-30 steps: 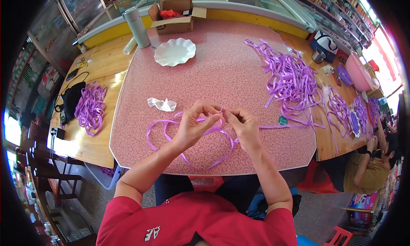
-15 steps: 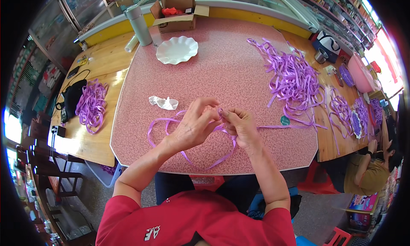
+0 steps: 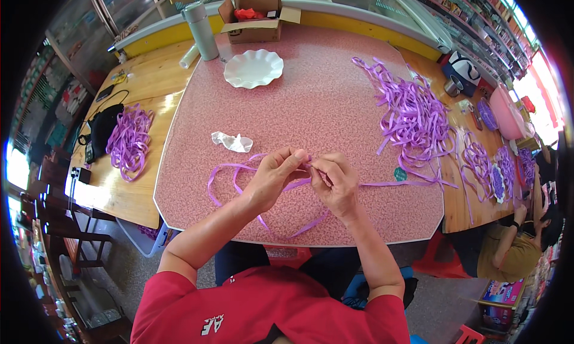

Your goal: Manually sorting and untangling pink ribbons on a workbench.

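A: Pink tabletop; how far along is the work?

B: Early, I judge. Left hand and right hand pinch one purple ribbon mid-table, fingers closed; a large ribbon pile lies untouched.

Both my forearms come up from the near edge and meet in the middle, elbows apart, wrists angled in toward each other. My left hand is curled, knuckles up, thumb and forefinger pinched together at its far right tip. My right hand sits just beside it, fingers folded inward, its fingertips meeting those of the left. The two grips touch at the fingertips, both closed tight. My sleeves are short and red, my forearms bare.
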`<state>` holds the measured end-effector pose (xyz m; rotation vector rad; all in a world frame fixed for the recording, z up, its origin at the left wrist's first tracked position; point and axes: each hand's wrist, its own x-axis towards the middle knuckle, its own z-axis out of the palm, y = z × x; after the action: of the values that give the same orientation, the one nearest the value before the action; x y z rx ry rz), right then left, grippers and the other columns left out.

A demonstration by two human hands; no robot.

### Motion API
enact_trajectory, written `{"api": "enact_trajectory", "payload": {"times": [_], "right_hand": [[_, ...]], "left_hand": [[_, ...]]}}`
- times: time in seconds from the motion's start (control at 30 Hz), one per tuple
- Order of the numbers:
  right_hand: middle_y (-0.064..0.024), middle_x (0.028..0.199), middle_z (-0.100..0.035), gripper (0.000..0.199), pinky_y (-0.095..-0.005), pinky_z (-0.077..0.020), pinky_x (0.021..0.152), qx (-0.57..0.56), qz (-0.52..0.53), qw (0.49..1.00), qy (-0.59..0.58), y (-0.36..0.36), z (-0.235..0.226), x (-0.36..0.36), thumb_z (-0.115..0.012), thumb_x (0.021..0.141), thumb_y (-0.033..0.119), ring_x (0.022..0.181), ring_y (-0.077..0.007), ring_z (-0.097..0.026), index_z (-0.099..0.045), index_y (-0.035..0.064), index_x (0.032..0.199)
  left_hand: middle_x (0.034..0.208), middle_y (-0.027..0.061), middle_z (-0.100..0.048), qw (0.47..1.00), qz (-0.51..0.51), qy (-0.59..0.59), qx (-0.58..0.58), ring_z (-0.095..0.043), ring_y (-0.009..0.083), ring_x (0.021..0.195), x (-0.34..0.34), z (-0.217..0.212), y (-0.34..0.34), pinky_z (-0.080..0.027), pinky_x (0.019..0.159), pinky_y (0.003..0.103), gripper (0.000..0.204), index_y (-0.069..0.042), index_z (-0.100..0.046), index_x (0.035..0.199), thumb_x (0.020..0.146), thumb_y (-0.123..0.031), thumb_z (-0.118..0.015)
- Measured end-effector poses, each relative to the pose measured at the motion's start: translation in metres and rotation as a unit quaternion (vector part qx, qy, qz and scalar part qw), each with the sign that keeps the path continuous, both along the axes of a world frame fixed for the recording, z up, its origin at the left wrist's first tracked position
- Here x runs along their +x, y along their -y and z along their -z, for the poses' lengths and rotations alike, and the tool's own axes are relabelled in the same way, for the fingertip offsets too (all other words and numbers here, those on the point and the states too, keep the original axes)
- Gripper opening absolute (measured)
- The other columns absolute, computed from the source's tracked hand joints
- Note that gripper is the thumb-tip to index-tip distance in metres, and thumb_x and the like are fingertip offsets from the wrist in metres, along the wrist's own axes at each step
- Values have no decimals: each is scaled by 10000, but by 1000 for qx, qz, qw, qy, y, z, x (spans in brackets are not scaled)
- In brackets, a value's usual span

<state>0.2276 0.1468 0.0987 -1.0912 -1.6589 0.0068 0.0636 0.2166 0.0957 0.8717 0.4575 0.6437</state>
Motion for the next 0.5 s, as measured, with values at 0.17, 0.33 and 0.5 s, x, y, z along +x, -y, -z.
{"api": "enact_trajectory", "payload": {"times": [0.17, 0.33, 0.5], "right_hand": [[-87, 888, -610, 228, -304, -515, 547, -32, 33, 998, -33, 1, 5, -2, -725, 788, -58, 686, -206, -637, -634, 38, 974], [-84, 874, -612, 145, -289, -501, 535, -60, 42, 995, -62, 1, -1, -7, -713, 824, -31, 660, -172, -626, -633, 29, 929], [-85, 864, -613, 90, -281, -499, 539, -86, 52, 990, -97, 0, 0, -9, -697, 850, -6, 660, -167, -627, -629, 23, 899]], "left_hand": [[1048, 55, -644, 987, -59, -68, 137, -619, 119, 973, 2, -3, 11, -506, 889, 288, 190, -20, -596, 1131, 992, -150, -599], [1024, 27, -646, 977, -79, -93, 175, -596, 78, 950, 4, 5, 7, -491, 837, 235, 192, -17, -593, 1134, 985, -137, -616], [1001, 17, -633, 975, -83, -87, 189, -586, 78, 953, 8, 17, 5, -487, 843, 243, 167, -22, -578, 1090, 996, -159, -602]]}}
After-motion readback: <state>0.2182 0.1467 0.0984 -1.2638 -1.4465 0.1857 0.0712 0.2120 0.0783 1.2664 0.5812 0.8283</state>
